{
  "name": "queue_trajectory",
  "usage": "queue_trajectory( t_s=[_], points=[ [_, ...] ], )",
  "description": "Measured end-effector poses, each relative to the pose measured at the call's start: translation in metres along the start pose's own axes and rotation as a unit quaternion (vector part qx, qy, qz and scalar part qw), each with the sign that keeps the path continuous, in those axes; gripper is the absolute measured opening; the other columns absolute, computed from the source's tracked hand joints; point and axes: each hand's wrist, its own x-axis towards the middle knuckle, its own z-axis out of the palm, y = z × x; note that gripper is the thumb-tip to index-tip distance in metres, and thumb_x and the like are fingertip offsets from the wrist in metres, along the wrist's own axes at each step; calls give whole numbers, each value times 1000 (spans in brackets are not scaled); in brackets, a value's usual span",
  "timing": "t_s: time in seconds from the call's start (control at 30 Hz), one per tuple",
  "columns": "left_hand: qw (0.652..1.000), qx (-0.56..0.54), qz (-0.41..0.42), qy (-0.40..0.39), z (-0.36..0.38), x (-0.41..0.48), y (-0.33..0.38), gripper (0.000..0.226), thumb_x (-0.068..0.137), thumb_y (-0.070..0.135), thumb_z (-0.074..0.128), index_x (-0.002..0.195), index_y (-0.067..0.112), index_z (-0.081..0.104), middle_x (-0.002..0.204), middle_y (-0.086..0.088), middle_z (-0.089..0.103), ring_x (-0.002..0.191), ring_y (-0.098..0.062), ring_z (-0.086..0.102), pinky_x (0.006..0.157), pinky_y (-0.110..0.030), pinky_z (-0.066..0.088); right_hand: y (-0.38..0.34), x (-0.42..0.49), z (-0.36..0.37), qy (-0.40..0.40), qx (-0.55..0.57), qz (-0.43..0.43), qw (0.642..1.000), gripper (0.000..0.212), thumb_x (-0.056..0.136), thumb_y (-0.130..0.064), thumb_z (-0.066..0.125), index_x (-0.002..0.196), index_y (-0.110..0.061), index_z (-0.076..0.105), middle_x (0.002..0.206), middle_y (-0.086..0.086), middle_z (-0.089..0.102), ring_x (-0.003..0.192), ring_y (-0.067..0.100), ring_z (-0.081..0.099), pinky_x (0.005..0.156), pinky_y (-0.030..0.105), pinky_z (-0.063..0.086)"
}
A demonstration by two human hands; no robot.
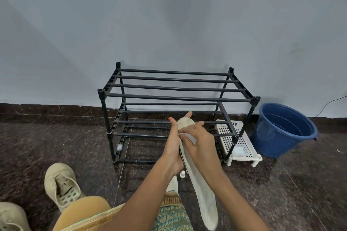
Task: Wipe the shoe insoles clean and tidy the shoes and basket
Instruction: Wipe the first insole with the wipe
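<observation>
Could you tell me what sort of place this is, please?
Probably a home entryway or utility corner: a black shoe rack against the wall, a worn shoe on the floor, and a blue bucket beside the rack.

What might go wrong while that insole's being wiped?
The small bottle stands on the floor right under the hands; a dropped insole or a lowered wrist might tip it.
The left hand holds the insole from one side while the right hand presses a wipe on it; hard rubbing might bend it or make it slip.
</observation>
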Motion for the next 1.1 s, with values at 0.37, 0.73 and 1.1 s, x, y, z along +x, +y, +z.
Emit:
queue_trajectory(
  t_s=[0.37,0.73,1.1],
  points=[
    [999,-41,-14,-4,-1,0,1,63,89,67,13,119,36,59,118,-3,67,103,-20,66,82,-37,52,-2,4,-2,11,12,12,1000,18,85,0,58,99,-3,68,96,5,58,95,16,56,88,16,39],
    [997,-67,-25,-13,1,-2,0,52,93,59,26,123,32,60,122,-7,65,107,-20,64,96,-39,45,-5,7,-5,-4,-4,-17,1000,16,85,1,55,93,-5,67,90,1,54,89,14,53,85,16,41],
    [997,-75,-10,6,-5,3,0,51,95,58,22,118,33,62,109,-6,69,99,-18,68,78,-35,56,-4,-2,-12,-66,44,5,997,21,86,-3,58,105,-5,67,96,-1,57,88,1,47,76,-5,30]
  ],
)
